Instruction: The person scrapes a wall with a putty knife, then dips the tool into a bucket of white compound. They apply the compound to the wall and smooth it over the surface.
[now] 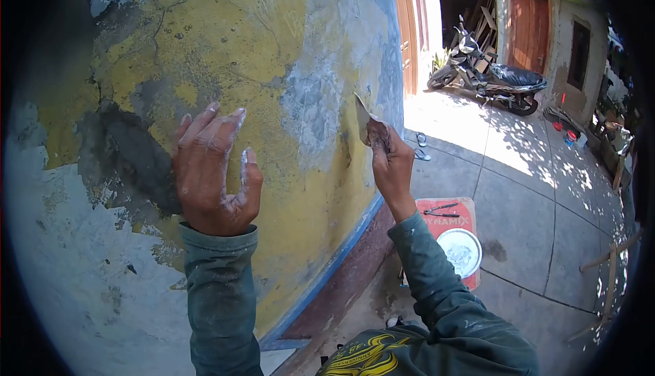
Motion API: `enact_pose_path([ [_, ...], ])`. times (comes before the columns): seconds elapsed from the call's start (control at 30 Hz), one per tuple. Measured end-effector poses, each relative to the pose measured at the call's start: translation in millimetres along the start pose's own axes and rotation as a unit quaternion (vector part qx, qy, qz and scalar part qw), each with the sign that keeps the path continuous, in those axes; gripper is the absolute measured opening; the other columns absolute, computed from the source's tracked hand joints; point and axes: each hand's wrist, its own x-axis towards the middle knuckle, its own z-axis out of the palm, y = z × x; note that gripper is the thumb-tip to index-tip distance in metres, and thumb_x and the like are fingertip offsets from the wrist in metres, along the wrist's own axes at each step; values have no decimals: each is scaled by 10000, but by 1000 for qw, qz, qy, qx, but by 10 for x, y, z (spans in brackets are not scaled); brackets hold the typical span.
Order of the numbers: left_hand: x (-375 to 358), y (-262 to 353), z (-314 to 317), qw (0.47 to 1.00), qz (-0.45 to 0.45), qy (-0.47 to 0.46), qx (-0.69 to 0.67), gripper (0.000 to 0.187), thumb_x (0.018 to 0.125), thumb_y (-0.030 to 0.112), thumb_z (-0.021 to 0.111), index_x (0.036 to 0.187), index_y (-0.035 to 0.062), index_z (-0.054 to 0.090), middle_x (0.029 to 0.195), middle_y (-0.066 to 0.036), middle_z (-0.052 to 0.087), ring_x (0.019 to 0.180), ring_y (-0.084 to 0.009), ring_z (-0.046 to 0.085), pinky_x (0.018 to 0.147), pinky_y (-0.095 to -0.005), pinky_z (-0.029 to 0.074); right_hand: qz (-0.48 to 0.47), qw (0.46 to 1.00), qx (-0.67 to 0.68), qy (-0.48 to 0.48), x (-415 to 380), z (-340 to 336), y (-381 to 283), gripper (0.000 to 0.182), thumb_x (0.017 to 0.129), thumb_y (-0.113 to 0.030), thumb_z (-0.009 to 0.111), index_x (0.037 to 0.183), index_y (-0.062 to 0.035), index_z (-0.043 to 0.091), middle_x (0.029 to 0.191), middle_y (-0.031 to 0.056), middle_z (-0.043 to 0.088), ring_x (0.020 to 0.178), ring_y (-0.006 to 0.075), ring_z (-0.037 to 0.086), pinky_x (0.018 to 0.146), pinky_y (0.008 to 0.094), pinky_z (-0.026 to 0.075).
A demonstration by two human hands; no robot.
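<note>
The wall (273, 130) in front of me has peeling yellow and blue paint, cracks, pale patches and a dark grey patch at left. My left hand (215, 171) is raised over it, palm toward the wall, fingers stretched out and thumb apart, with white residue on the fingertips. My right hand (392, 161) is wrapped around a putty knife (364, 115), whose broad blade points up and left beside the wall's right side. Whitish smears cover the thumb and fingers of this hand, and the handle is mostly hidden inside it.
Below right, a white basin (459, 252) with whitish material stands on a red printed sack (471, 209), near pliers-like tools (442, 209). Sandals (421, 145) lie on the paved floor (518, 239). A motorbike (488, 76) is parked by the doorway at the back.
</note>
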Motion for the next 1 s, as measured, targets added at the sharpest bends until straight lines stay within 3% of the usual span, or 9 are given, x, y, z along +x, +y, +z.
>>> enact_pose_path([
  [0.07,-38,29,-17,999,6,-33,15,455,827,27,619,1281,32,652,1254,-132,693,1275,-354,604,1175,-558,360,-19,999,-43,23,-37,118,-17,349,888,13,635,1233,-22,674,1024,204,730,911,395,721,761,400,565],
  [0.13,-59,50,-1,995,12,-76,68,466,814,39,629,1279,41,658,1263,-105,695,1286,-347,599,1200,-565,316,-16,976,-199,-83,-286,257,-123,352,871,7,655,1219,-35,684,1057,196,728,921,385,719,754,392,564],
  [0.23,-69,42,23,992,17,-87,86,470,814,51,634,1283,48,655,1270,-84,697,1295,-334,597,1216,-563,283,-17,973,-178,-144,-685,151,-334,360,860,4,656,1216,-43,687,1069,193,724,922,378,716,751,383,564],
  [0.33,-64,59,54,992,19,-75,98,490,788,63,673,1278,77,668,1222,-82,713,1287,-311,612,1226,-552,275,-5,992,26,-125,-738,-79,-187,338,868,7,640,1201,-27,687,1033,184,730,909,357,724,768,354,563],
  [0.4,-66,71,50,991,18,-86,97,484,802,53,653,1286,62,656,1251,-91,705,1293,-322,605,1223,-556,274,142,975,149,-79,-470,-226,138,322,886,7,613,1196,-25,693,1024,189,734,923,346,735,783,357,562],
  [0.6,-73,96,98,986,8,-92,136,461,825,67,631,1286,55,656,1259,-95,704,1299,-326,603,1224,-564,265,79,992,-64,70,268,-269,901,268,903,-5,591,1153,24,685,1030,210,734,935,347,738,772,360,563],
  [0.67,-65,111,108,985,2,-93,143,464,816,74,642,1280,66,666,1236,-85,711,1296,-320,609,1227,-568,260,32,983,-176,40,243,-33,976,290,931,-22,617,1211,-44,689,970,168,728,830,311,722,703,378,547],
  [0.73,-59,119,112,980,3,-103,168,444,840,97,623,1281,62,664,1245,-90,707,1295,-333,608,1224,-575,259,-15,971,-237,8,-49,276,899,325,877,-19,641,1197,-57,685,872,173,678,786,390,664,646,451,515],
  [1.0,-47,130,145,972,16,-113,206,405,881,132,587,1272,57,660,1261,-91,705,1297,-346,607,1208,-578,283,-28,981,-92,-166,-818,-247,426,352,824,-5,673,1173,-45,696,821,138,672,732,343,685,662,437,532],
])
